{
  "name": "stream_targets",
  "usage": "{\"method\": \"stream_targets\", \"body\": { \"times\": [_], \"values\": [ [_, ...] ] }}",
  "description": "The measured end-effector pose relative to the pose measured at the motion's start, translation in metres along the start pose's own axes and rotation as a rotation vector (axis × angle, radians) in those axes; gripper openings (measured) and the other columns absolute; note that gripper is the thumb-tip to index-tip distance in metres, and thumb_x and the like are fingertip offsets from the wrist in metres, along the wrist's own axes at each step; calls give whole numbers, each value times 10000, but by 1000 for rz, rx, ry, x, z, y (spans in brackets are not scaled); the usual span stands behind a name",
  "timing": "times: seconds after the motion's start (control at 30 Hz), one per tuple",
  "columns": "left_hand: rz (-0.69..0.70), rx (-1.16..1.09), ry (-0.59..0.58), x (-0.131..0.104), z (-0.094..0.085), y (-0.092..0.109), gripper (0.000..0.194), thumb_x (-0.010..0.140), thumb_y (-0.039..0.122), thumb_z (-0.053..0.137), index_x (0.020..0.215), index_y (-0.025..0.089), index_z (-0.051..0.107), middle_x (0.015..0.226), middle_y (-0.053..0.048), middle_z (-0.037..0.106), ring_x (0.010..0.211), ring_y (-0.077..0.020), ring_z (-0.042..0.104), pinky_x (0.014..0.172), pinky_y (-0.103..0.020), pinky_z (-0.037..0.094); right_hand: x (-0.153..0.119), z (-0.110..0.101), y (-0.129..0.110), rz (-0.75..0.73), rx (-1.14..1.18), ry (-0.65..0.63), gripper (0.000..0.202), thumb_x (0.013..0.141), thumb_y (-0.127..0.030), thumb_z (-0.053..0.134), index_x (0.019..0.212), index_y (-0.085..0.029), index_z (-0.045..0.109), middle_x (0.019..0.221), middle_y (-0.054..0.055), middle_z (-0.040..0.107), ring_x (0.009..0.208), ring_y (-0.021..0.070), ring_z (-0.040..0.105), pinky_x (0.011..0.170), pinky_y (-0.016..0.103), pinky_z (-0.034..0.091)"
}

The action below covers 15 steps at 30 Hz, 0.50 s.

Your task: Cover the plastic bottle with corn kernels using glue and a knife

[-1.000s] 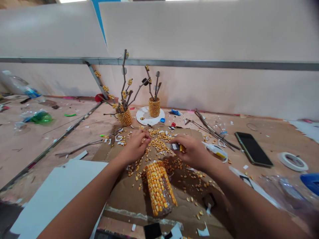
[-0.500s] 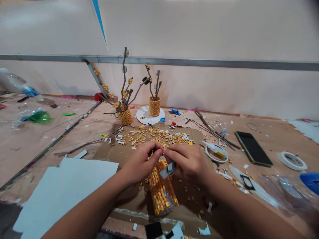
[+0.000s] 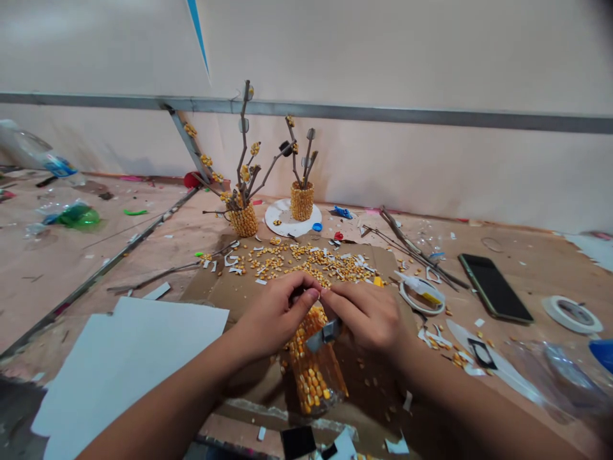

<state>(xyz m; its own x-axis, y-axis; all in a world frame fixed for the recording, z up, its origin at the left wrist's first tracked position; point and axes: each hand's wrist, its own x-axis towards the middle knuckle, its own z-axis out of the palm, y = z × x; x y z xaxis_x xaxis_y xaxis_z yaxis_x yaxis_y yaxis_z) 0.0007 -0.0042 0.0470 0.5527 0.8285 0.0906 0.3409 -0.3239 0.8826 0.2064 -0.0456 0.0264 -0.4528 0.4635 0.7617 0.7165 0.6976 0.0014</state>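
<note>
My left hand (image 3: pixel 280 313) and my right hand (image 3: pixel 366 316) meet fingertip to fingertip above the cardboard. The left thumb and forefinger are pinched; whatever lies between them is too small to make out. Out of my right hand, on its palm side, juts a flat, silvery-grey piece (image 3: pixel 322 335), closed in by the fingers. Just below lies a clear plastic bottle piece (image 3: pixel 332 367) partly covered in rows of corn kernels (image 3: pixel 313 386); its far end is hidden by my hands. Loose corn kernels (image 3: pixel 311 259) and white paper scraps are scattered beyond my fingers.
Two kernel-covered pots, one left (image 3: pixel 243 220) and one on a white disc (image 3: pixel 280 217), hold twigs. White sheets (image 3: pixel 138 358) lie left. A phone (image 3: pixel 495 287), tape roll (image 3: pixel 572 314), glue bottle (image 3: pixel 416 287) and twigs (image 3: pixel 419 249) are right. Cardboard (image 3: pixel 215 287) lies beneath the work.
My view has shifted slightly, so the scene sits a little further right. Both hands keep their fingertips together, and the grey piece under the right hand has turned slightly.
</note>
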Motion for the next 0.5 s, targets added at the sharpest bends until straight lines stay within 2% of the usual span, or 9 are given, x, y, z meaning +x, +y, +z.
{"method": "stream_targets", "body": {
  "times": [0.1, 0.3, 0.4, 0.5],
  "values": [
    [-25, -83, -29, 1, -4, -2, 193, 995, 325, 585, 981, 189, 720, 903, -41, 751, 845, -199, 656, 774, -320, 504, 0, -1, 0, 26, 50, -8, 163, 1006, -137, 579, 1044, -147, 738, 887, 122, 794, 729, 203, 722, 624, 315, 553],
    [-92, -250, -34, 3, -6, -4, 183, 958, 345, 654, 935, 170, 702, 858, -29, 699, 807, -181, 605, 758, -309, 467, 4, -2, -3, 182, 139, -59, 141, 1003, -162, 580, 915, -169, 689, 810, 71, 734, 659, 167, 646, 603, 285, 454],
    [-114, -384, 6, 2, -4, -2, 228, 938, 392, 710, 916, 167, 685, 834, -15, 665, 784, -164, 577, 757, -298, 460, 5, -1, -3, 245, 116, -98, 280, 1031, -367, 576, 819, -190, 622, 719, 40, 635, 573, 149, 529, 549, 289, 354],
    [-119, -483, 33, 1, -2, 0, 295, 913, 445, 767, 896, 164, 680, 801, 5, 621, 733, -138, 526, 725, -277, 443, 2, 4, 0, 284, 86, -145, 537, 1063, -647, 424, 776, -212, 554, 678, 23, 570, 557, 147, 468, 543, 289, 294]
  ]
}}
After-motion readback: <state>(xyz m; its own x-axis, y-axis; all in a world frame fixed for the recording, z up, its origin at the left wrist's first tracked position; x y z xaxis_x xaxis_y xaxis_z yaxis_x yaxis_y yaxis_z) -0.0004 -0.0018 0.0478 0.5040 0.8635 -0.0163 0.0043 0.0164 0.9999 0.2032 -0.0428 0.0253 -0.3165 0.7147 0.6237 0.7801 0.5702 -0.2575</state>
